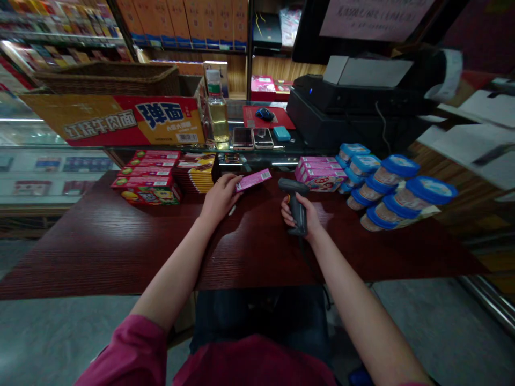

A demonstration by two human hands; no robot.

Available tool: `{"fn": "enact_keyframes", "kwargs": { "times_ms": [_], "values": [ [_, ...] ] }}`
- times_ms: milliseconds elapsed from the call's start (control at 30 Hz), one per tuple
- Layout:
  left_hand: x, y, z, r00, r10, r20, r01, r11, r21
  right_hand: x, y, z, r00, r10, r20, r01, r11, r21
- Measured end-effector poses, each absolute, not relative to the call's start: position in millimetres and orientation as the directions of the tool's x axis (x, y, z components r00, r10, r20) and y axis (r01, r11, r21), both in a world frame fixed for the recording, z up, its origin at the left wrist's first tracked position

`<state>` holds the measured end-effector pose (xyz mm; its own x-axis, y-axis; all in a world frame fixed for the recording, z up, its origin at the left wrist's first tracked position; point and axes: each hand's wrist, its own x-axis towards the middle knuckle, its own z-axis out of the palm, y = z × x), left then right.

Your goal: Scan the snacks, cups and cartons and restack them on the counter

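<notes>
My left hand [222, 197] is closed on the left end of a small pink box [253, 180], whose barcode faces up at its right end. In my right hand [303, 217] is a dark grey barcode scanner [296, 206], its head pointing left toward the box. Right of the box, several matching pink boxes [319, 174] are stacked together. Beside my left hand stand a row of brown and yellow packs [197, 172] and a group of red boxes [147, 178]. Clear tubs with blue lids [392, 187] are stacked at the right.
Behind the dark wood table [249, 257] is a glass counter with a noodle carton [132, 120], a bottle of yellowish liquid [218, 115], two phones [253, 138], a teal case [281, 133] and a mouse [264, 113]. Black machines [346, 118] stand at the back right.
</notes>
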<state>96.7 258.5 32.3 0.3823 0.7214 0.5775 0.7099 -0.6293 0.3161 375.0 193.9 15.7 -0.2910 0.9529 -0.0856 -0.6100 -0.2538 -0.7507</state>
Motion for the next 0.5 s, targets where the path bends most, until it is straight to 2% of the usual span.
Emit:
{"fn": "enact_keyframes", "kwargs": {
  "times_ms": [100, 167, 300, 400, 500],
  "values": [
    [90, 246, 46, 0.413, 0.733, 0.541, 0.77, -0.598, 0.223, 376, 194, 15, -0.288, 0.953, -0.089, -0.607, -0.254, -0.753],
    [77, 236, 56, 0.41, 0.717, 0.564, 0.76, -0.61, 0.224, 375, 194, 16, -0.287, 0.953, -0.094, -0.601, -0.256, -0.757],
    [26, 224, 83, 0.303, 0.663, 0.684, 0.68, -0.654, 0.332, 373, 191, 18, -0.272, 0.955, -0.117, -0.577, -0.259, -0.774],
    [-29, 232, 111, 0.155, 0.684, 0.713, 0.693, -0.59, 0.415, 372, 189, 20, -0.254, 0.958, -0.135, -0.561, -0.26, -0.786],
    [-84, 253, 135, 0.057, 0.691, 0.721, 0.729, -0.522, 0.443, 371, 188, 21, -0.239, 0.959, -0.152, -0.549, -0.262, -0.794]
  ]
}}
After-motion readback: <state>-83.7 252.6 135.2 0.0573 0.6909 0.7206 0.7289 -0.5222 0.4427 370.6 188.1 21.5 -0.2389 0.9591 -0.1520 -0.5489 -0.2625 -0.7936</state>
